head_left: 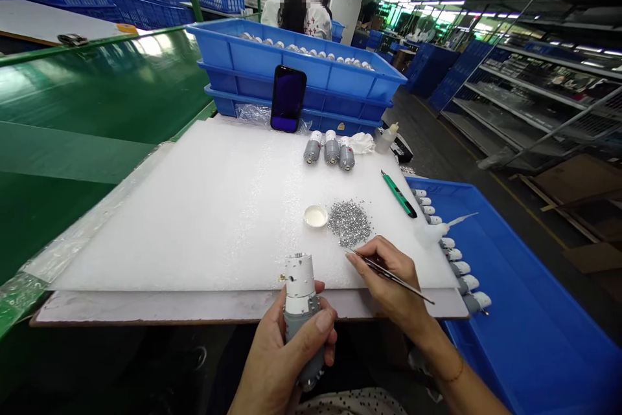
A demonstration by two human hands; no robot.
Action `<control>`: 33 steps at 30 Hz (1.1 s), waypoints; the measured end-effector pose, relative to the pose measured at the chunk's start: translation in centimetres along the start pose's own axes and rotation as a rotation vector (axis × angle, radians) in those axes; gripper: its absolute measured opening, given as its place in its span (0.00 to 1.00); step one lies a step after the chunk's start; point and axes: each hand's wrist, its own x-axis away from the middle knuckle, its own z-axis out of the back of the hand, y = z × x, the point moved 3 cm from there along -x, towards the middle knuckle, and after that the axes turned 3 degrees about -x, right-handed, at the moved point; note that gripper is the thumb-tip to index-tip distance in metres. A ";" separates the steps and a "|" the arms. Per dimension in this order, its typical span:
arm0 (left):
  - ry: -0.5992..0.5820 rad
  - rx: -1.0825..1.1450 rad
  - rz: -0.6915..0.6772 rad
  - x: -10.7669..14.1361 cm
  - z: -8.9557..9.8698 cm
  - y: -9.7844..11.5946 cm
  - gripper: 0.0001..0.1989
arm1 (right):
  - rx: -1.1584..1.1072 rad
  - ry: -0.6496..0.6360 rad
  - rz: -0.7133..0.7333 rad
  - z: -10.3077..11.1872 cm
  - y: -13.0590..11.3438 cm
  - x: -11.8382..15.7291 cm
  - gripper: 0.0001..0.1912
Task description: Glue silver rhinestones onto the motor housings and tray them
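Left hand (pixel 286 353), bottom centre of frame, wraps a small motor (pixel 301 302) upright, white cap upward. Right hand (pixel 393 279), just right of it, pinches tweezers (pixel 389 272), tips touching the near edge of the silver parts pile (pixel 350 222) on the white foam pad (pixel 204 208).

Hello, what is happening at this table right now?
A person sits at a white foam pad. The left hand holds a small motor upright, white cap on top. The right hand holds tweezers, tips at the edge of a pile of tiny silver parts. A small white dish lies beside the pile. Three more motors lie further back, and another row lines the blue tray at the right.
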 end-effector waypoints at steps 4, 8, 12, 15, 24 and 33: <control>0.063 -0.033 0.007 0.3 -0.2 0.3 0.18 | 0.057 -0.043 0.105 -0.8 -0.4 -0.1 0.07; 0.132 -0.017 0.019 0.7 -0.4 0.6 0.17 | 0.090 -0.046 0.163 -1.0 -0.7 -0.3 0.09; 0.150 -0.034 0.011 0.7 -0.6 0.7 0.16 | 0.096 -0.028 0.189 -1.0 -0.8 -0.3 0.10; 0.183 -0.042 -0.042 0.2 -0.6 0.9 0.17 | 0.067 -0.023 0.203 -0.6 -1.7 0.3 0.08; 0.106 0.079 -0.094 -0.7 -1.0 1.6 0.14 | -0.104 -0.096 0.330 0.2 -7.3 2.1 0.08; 0.064 0.362 0.086 -0.1 -0.5 1.2 0.06 | -0.112 -0.085 0.414 0.1 -8.4 2.4 0.13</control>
